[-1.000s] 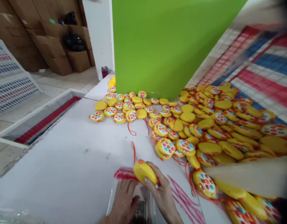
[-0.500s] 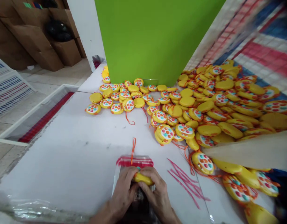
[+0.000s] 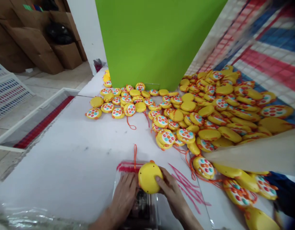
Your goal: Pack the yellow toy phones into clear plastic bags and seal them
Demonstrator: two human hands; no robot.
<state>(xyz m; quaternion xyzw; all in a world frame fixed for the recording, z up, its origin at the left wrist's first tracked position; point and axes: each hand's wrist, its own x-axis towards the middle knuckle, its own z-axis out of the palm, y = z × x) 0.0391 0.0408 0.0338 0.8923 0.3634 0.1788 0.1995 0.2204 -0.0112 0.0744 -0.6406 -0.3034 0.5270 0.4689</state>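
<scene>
My right hand (image 3: 172, 193) grips a round yellow toy (image 3: 149, 177) with its plain back up and an orange cord (image 3: 135, 155) trailing away from it. The toy sits at the mouth of a clear plastic bag (image 3: 138, 204) with a red strip at its top edge. My left hand (image 3: 125, 198) lies flat on the bag, its fingers beside the toy, pinning the bag to the white table (image 3: 73, 163).
A big heap of like yellow toys (image 3: 210, 118) with coloured dots covers the table's right and far side. A green board (image 3: 157, 41) stands behind it. More clear bags (image 3: 37, 217) lie at the near left. Crates and cardboard boxes stand on the floor at left.
Half a second ago both hands pressed the toy low over the bag. Now the toy is up at the bag's mouth with its back showing, and my left hand lies flatter.
</scene>
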